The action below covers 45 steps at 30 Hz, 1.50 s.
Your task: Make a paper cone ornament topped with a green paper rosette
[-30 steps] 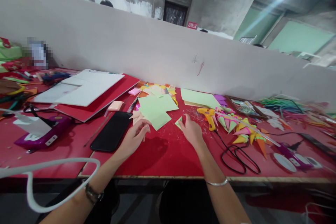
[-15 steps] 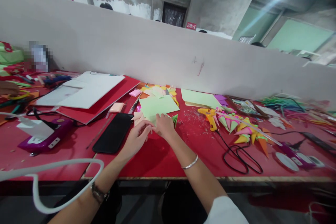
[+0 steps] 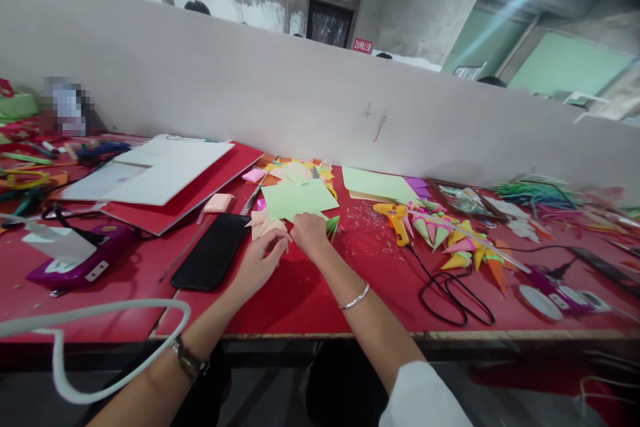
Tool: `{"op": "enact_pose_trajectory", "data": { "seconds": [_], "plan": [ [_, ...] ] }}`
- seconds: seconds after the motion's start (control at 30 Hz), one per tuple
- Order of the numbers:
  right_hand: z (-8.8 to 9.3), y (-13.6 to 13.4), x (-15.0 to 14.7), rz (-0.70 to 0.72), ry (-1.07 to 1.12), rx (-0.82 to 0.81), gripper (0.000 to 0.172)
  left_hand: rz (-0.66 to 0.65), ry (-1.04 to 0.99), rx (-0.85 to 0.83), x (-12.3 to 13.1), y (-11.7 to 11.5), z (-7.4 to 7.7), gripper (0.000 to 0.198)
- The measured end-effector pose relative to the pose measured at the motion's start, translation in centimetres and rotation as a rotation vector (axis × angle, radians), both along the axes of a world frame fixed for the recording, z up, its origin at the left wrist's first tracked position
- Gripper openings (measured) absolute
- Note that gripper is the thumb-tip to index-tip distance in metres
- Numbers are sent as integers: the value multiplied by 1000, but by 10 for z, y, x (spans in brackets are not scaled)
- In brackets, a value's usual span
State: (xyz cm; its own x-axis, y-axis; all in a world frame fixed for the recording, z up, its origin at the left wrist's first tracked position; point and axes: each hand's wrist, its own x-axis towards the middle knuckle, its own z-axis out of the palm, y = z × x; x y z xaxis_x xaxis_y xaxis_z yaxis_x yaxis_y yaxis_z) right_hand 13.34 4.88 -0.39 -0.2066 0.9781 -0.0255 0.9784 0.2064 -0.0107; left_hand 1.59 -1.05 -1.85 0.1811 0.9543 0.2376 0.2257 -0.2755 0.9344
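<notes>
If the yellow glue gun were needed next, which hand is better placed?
Probably the right hand: it is nearer the glue gun, which lies to its right. The left hand is farther away, near the phone.

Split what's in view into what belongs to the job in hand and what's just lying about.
Likely the job's:
folded green paper by the right hand
light green sheet just beyond

Likely just lying about:
black phone
white boards
left purple power strip
</notes>
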Motion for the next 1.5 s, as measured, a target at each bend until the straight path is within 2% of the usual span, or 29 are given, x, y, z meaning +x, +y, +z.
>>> {"op": "enact_pose_trajectory", "data": {
  "seconds": [0.13, 0.23, 0.3, 0.37, 0.43, 0.47, 0.53, 0.63, 0.7, 0.77, 0.83, 0.97, 1.03, 1.13, 1.27, 1.37, 1.5],
  "plan": [
    [21, -8, 15, -18, 122, 156, 24, 26, 18, 8, -2, -1, 3, 15],
    [42, -22, 45, -12, 272, 259, 25, 52, 55, 41, -3, -4, 5, 13],
    [48, -36, 70, 12, 754, 334, 21, 78, 91, 98, -3, -6, 6, 13],
    [41, -55, 92, -13, 1087, 259, 25, 104, 144, 180, -3, -8, 6, 13],
    [23, -78, 105, -80, 1263, 160, 30, 106, 221, 262, -2, -10, 6, 13],
    [12, -90, 109, -118, 1304, 105, 26, 87, 271, 296, -1, -11, 6, 12],
    [-12, -114, 112, -197, 1295, -32, 17, -9, 390, 352, 1, -12, 6, 11],
    [-34, -145, 114, -320, 1214, -93, 26, -217, 562, 400, 5, -16, 7, 15],
    [-38, -157, 117, -328, 1134, -52, 32, -239, 613, 411, 6, -18, 10, 20],
    [-37, -163, 122, -280, 1064, -36, 37, -176, 618, 407, 5, -20, 12, 23],
    [-33, -162, 126, -216, 1016, -52, 38, -177, 637, 396, 5, -20, 11, 25],
    [-29, -154, 128, -113, 918, -65, 31, -429, 768, 375, 5, -16, -2, 40],
    [-26, -150, 127, -40, 856, -48, 26, -512, 792, 344, 5, -13, -10, 48],
    [-22, -144, 128, 72, 738, 8, 19, -536, 762, 305, 6, -11, -13, 53],
    [-15, -133, 139, 124, 595, 115, 14, -616, 699, 286, 10, -15, -5, 44],
    [-12, -124, 145, 184, 593, 31, 15, -654, 649, 283, 14, -18, -2, 38],
    [-13, -109, 137, 319, 477, -66, 18, -610, 646, 292, 16, -18, -9, 49]
  ]
}}
